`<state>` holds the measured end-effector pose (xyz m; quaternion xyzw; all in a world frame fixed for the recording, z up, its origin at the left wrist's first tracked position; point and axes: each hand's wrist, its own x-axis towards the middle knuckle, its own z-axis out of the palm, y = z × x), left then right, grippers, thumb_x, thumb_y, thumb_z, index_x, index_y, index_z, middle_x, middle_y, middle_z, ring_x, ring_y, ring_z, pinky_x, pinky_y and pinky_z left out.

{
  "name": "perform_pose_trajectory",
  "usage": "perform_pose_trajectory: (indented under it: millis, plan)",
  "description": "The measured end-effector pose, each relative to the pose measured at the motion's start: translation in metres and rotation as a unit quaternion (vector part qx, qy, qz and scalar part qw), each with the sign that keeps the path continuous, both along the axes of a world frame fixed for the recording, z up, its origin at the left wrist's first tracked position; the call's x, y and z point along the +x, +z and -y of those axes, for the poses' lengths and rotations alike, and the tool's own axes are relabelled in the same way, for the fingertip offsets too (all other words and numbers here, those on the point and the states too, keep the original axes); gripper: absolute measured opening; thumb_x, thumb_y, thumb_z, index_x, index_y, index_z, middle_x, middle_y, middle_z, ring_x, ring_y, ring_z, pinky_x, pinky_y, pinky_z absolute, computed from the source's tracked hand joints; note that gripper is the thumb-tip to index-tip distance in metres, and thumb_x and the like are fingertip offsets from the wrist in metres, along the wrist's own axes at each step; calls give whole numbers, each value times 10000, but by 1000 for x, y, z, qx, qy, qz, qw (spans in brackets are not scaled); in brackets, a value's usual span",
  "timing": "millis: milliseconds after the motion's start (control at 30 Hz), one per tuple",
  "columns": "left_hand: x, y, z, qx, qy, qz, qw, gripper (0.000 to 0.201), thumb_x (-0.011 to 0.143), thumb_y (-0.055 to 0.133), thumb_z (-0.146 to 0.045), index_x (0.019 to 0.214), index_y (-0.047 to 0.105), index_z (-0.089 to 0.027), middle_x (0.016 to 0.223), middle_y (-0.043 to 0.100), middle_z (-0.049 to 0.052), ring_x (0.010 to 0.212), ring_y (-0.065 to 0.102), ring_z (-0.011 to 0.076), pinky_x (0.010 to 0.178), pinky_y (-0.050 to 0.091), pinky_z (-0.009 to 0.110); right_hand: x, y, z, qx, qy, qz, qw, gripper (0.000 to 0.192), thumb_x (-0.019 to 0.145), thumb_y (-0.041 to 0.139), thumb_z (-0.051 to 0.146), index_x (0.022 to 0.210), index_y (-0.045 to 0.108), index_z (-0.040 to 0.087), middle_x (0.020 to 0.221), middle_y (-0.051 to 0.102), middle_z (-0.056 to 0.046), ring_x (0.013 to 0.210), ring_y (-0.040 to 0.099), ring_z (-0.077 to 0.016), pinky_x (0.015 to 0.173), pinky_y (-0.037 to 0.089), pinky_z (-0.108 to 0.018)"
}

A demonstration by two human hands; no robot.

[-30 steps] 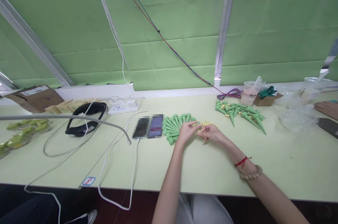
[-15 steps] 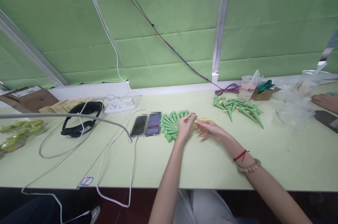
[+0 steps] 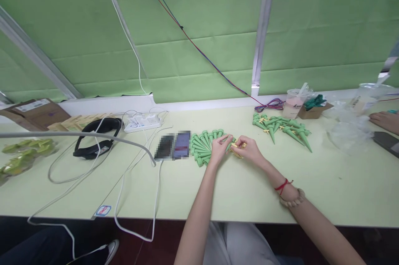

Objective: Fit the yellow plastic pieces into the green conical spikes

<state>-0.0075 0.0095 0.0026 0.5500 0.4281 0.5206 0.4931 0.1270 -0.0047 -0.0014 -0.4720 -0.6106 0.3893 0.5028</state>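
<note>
Green plastic spikes [image 3: 199, 147] lie fanned out on the table beside my left hand [image 3: 220, 148]. That hand is closed in a pinch around one green spike [image 3: 230, 144], mostly hidden by the fingers. My right hand [image 3: 249, 151] pinches a small yellow valve-like piece [image 3: 234, 145] close against that spike; whether the two touch I cannot tell. More small yellow pieces [image 3: 238, 155] lie beneath the right fingers, partly covered. Farther right rests a pile of green spikes [image 3: 291, 130] with yellow pieces on them.
Left of the fan are two blurred phone-like rectangles [image 3: 182, 145], a white power strip [image 3: 143, 122], loose cables and a black headset [image 3: 93, 154]. At the back right stand a drink cup [image 3: 292, 107], a small cardboard box [image 3: 313, 111] and clear plastic bags [image 3: 344, 127]. Another person's hand [image 3: 385, 120] rests far right.
My right hand has turned and moved slightly left, bringing a yellow piece up to the spike in my left hand. The left hand has stayed nearly in place.
</note>
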Motion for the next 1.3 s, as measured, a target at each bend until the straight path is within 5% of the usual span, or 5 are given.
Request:
perform_pose_trajectory:
  millis: [200, 567, 900, 1033, 1300]
  plan:
    - [-2, 1, -3, 7, 34, 42, 999, 543, 635, 676, -540, 942, 690, -92, 441, 387, -62, 349, 277, 24, 354, 239, 182, -5, 1, 3, -128, 64, -53, 988, 360, 664, 674, 523, 716, 577, 181, 677, 586, -26, 575, 535, -134, 489, 505, -264]
    - [-4, 7, 3, 6, -14, 52, 999, 554, 652, 677, -522, 1000, 668, -92, 454, 372, -58, 372, 306, 32, 360, 240, 175, -3, 17, 9, -400, 207, -368, 813, 204, 882, 510, 232, 747, 628, 135, 643, 596, 2, 392, 453, -18, 394, 452, -90]
    - [1, 4, 2, 0, -5, 14, 1000, 533, 599, 714, -511, 916, 684, -83, 420, 318, -77, 364, 238, 21, 370, 172, 186, -2, 0, 4, -137, 39, -102, 985, 211, 655, 724, 303, 590, 587, 157, 522, 542, 21, 423, 495, -84, 435, 473, -208]
    - [0, 3, 0, 0, 11, 41, 999, 532, 594, 717, -516, 924, 684, -100, 436, 327, -77, 368, 245, 18, 369, 180, 177, -8, -3, 6, 34, -44, -22, 998, 245, 638, 728, 400, 647, 630, 176, 649, 618, -33, 474, 550, -129, 439, 460, -245]
    - [-2, 6, 1, 1, 20, 70, 997, 549, 625, 701, -514, 986, 684, -100, 427, 368, -68, 359, 289, 28, 357, 231, 174, 0, 16, 6, -297, 133, -296, 898, 231, 844, 579, 340, 780, 647, 128, 680, 666, -33, 471, 589, -81, 515, 560, -213]
